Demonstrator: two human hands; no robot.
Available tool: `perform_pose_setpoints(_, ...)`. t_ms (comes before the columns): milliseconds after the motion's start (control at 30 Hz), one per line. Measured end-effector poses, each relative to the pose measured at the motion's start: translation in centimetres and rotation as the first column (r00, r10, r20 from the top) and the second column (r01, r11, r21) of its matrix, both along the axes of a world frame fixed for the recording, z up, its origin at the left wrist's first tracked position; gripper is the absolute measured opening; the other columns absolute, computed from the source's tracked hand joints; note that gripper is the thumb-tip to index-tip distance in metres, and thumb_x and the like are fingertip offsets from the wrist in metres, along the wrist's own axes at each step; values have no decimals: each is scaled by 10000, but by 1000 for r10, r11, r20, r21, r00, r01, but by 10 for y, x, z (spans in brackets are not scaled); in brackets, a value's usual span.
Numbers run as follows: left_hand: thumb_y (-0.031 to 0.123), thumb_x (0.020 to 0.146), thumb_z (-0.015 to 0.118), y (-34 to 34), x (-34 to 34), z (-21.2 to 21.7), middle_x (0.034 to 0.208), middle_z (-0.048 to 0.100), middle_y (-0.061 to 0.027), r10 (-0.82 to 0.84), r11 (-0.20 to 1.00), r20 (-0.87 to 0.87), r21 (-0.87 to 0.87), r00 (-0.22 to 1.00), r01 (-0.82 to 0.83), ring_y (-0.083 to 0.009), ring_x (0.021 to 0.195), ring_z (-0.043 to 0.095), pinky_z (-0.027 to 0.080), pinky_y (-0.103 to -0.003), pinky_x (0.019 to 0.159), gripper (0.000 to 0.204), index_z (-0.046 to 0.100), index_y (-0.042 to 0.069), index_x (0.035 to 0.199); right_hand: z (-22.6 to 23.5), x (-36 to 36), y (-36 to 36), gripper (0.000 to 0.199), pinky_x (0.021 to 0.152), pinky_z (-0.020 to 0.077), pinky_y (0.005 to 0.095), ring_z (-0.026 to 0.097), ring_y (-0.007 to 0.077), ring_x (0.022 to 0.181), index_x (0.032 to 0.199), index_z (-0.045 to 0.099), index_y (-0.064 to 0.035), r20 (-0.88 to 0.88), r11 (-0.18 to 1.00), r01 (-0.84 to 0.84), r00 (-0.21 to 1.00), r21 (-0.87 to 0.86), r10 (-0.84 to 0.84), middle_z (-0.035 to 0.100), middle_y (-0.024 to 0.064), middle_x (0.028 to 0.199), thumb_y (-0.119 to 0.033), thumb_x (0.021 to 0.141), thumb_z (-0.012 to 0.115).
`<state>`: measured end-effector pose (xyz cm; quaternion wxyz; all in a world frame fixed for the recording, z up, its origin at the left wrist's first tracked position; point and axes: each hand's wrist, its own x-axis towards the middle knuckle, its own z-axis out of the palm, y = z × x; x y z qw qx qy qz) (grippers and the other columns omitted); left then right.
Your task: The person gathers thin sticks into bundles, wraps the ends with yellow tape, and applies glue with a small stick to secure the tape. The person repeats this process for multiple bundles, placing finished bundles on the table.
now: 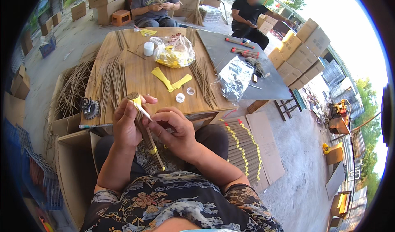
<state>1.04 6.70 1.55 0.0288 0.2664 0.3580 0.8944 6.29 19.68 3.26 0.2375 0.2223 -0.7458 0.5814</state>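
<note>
— How is the scene lit?

— Bright daylight is seen throughout. The upper right is washed out to near white, where sky and trees are overexposed. Soft, short shadows are cast under the wooden table [135, 80], and glare is thrown off the clear plastic sheet [235, 78] and the plastic bag [175, 51].

— And sharpness?

— The centre is rendered crisply; the left hand [127, 123] and right hand [175, 131] are shown in focus, without motion blur. Toward the rim, straight edges are bent strongly, detail is smeared, and colour fringing is noticed. The frame is closed off by a black circular border at both sides, and the faces in the background are blurred.
</note>
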Motion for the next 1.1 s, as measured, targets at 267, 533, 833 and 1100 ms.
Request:
perform_pose_setpoints(267, 277, 909, 439, 3, 1, 0, 990, 569, -179, 110, 994, -41, -12, 993, -110, -58, 563, 459, 405, -184, 530, 296, 529, 0, 966, -6, 2, -3, 129, 632, 434, 202, 541, 98, 728, 900, 576, -14, 0, 1000, 10, 1000, 18, -10, 550, 66, 858, 5, 778, 612)
perform_pose_setpoints(533, 291, 910, 432, 3, -2, -4, 1001, 554, -193, 131, 991, -45, -3, 990, -131, -85, 604, 468, 403, -180, 538, 303, 535, 15, 981, -24, 4, -15, 162, 571, 431, 198, 523, 89, 672, 895, 562, -3, 42, 979, -31, 998, -203, 41, 549, 71, 835, 17, 751, 634)
perform_pose_setpoints(833, 280, 912, 431, 3, -2, -5, 1004, 552, -191, 109, 994, -59, 12, 992, -108, -76, 609, 470, 413, -183, 556, 290, 542, 20, 973, -24, -2, -17, 163, 571, 440, 202, 537, 90, 666, 900, 550, -8, 31, 979, -35, 999, -199, 42, 551, 71, 847, 14, 758, 628)
perform_pose_setpoints(1100, 265, 919, 412, -4, -7, -10, 1008, 544, -215, -64, 994, -53, 80, 997, 68, -77, 612, 502, 456, -212, 585, 288, 517, 9, 997, 3, 7, -10, 111, 508, 402, 184, 500, 65, 577, 914, 549, 12, 363, 874, -140, 870, -466, 333, 552, 30, 691, -52, 828, 578)
